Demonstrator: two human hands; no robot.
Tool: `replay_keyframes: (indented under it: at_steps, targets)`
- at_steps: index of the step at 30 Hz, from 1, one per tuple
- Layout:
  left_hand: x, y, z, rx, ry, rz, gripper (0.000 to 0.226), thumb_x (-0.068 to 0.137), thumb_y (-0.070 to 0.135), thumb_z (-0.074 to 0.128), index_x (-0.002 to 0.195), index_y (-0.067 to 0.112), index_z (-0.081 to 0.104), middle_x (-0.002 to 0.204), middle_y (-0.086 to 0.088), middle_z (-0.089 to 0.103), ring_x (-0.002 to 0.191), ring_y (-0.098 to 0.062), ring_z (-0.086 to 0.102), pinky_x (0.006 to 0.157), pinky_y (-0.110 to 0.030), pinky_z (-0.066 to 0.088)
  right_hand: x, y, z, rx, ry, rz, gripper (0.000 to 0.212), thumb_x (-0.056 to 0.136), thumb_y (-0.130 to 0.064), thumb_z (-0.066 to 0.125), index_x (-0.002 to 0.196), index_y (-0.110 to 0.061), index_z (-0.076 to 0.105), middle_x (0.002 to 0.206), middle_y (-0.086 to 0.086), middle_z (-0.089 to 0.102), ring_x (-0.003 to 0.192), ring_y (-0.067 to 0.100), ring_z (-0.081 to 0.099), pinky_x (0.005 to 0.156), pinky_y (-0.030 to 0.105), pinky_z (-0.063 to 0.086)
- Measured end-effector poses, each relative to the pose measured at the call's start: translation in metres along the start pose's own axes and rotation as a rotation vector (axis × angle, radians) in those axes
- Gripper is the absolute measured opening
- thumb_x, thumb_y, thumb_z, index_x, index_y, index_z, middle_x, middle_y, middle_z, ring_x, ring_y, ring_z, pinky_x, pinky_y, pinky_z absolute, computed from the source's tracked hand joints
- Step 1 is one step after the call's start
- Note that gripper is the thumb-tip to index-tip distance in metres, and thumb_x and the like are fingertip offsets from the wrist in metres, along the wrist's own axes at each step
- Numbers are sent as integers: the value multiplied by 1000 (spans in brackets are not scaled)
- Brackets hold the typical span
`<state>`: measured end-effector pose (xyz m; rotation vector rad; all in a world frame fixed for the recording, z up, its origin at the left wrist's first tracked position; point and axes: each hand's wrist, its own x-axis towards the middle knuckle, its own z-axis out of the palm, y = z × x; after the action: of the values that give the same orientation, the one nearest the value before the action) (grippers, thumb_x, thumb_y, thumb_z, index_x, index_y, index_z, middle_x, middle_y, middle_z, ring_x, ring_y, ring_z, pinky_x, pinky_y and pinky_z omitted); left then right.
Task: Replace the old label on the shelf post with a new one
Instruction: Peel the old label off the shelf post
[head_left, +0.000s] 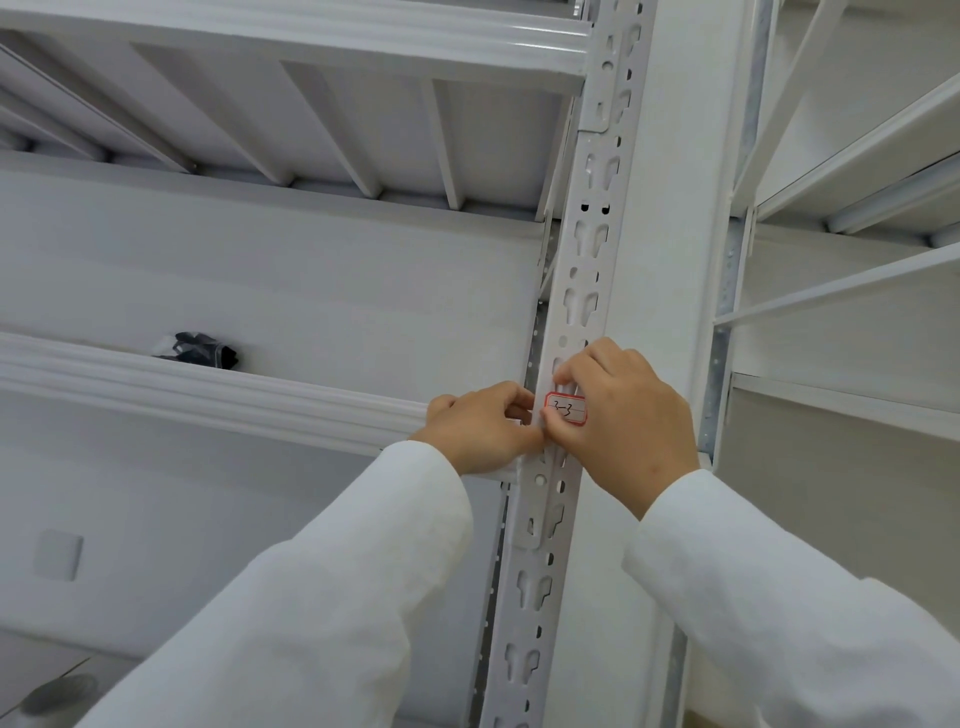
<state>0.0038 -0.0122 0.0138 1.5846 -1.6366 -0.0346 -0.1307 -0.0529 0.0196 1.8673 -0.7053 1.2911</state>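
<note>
Head view looks up along a white shelf post (582, 291), where both hands meet at a small label (566, 409). The label sits on the slotted face of the post, level with the front lip of a shelf (208, 387) to the left. It is a white rectangle with a red border and rounded corners, with "3-3" handwritten on it. The right hand (623, 421) curls over its right end, a fingertip above and the thumb at the lower left corner, so it pinches or presses the label. The left hand (478, 426) is closed beside the post, fingertips touching the label's left edge; whether it holds anything I cannot tell.

Whether this label is going on or coming off is not clear. If it is going on, the job is best done by squaring it to the post's edges, then rubbing from one end to the other so no air stays under it. If it is coming off, lift a corner with a nail and peel low and slowly so the paper does not tear.

The post is painted metal, smooth and hard, punched with keyhole slots and round holes, so the paper bridges gaps and will dent there. The white sleeves (311, 597) look like soft woven cloth. A dark crumpled bag (200, 351) lies on the shelf.
</note>
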Motion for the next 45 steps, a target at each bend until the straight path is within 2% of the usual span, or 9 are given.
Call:
replay_keyframes:
  at_steps: [4, 12, 22, 28, 31, 34, 36, 40, 45]
  targets:
    - [-1, -1, 0, 4, -4, 5, 34, 84, 40, 52, 118, 33, 55, 118, 17, 64, 118, -5, 53, 102, -26, 18, -4, -3, 2, -28, 39, 0, 20, 65, -24, 73, 76, -13, 61, 77, 4, 59, 66, 24, 54, 41, 27, 41]
    - [-3, 1, -3, 6, -18, 14, 36, 84, 36, 52, 120, 33, 54, 121, 16, 64, 119, -6, 52, 107, -28, 18, -8, -5, 4, -14, 47, 23, 19, 67, -24, 72, 76, -12, 61, 77, 3, 59, 68, 24, 53, 40, 24, 36]
    - [-2, -1, -1, 21, -11, 26, 37, 83, 38, 52, 120, 34, 53, 121, 16, 63, 119, -6, 52, 101, -26, 18, -9, -2, 9, -41, 90, -7, 15, 70, -20, 70, 65, -10, 59, 70, 5, 59, 58, 23, 52, 45, 28, 41]
    - [-1, -2, 0, 12, -9, 28, 38, 83, 37, 52, 120, 35, 53, 122, 17, 62, 121, -5, 50, 99, -24, 16, -10, -3, 12, -82, 114, -23, 15, 70, -18, 68, 62, -10, 59, 66, 6, 58, 56, 26, 50, 59, 33, 46]
    - [-2, -2, -1, 5, -11, 29, 38, 83, 35, 53, 120, 34, 53, 122, 17, 62, 121, -5, 49, 99, -24, 16, -12, -4, 12, -93, 129, -27, 14, 71, -18, 67, 63, -10, 60, 66, 6, 59, 57, 26, 52, 78, 37, 50]
    - [-2, -1, -1, 6, -14, 35, 38, 83, 37, 53, 121, 34, 53, 124, 17, 62, 122, -4, 49, 98, -23, 14, -12, -4, 14, -106, 123, -12, 19, 80, -19, 52, 67, -10, 62, 70, 6, 61, 59, 26, 55, 95, 47, 44]
    - [-2, -1, 0, 8, -13, 35, 37, 84, 38, 53, 120, 34, 52, 124, 17, 61, 122, -4, 48, 98, -23, 14, -11, -2, 14, -93, 128, -2, 19, 81, -18, 51, 67, -10, 62, 68, 6, 59, 58, 26, 55, 98, 48, 42]
    - [-2, -3, 0, 1, -10, 35, 36, 84, 37, 52, 120, 35, 53, 122, 17, 62, 122, -4, 48, 98, -23, 15, -14, -1, 10, -53, 86, 7, 14, 72, -22, 70, 69, -10, 65, 67, 5, 58, 59, 26, 55, 99, 46, 41]
    - [-2, -2, 0, 15, -6, 36, 37, 84, 38, 52, 121, 34, 53, 123, 16, 62, 122, -6, 49, 99, -25, 16, -14, -1, 11, -52, 83, 19, 11, 73, -19, 70, 68, -11, 65, 66, 5, 58, 59, 26, 55, 99, 46, 41]
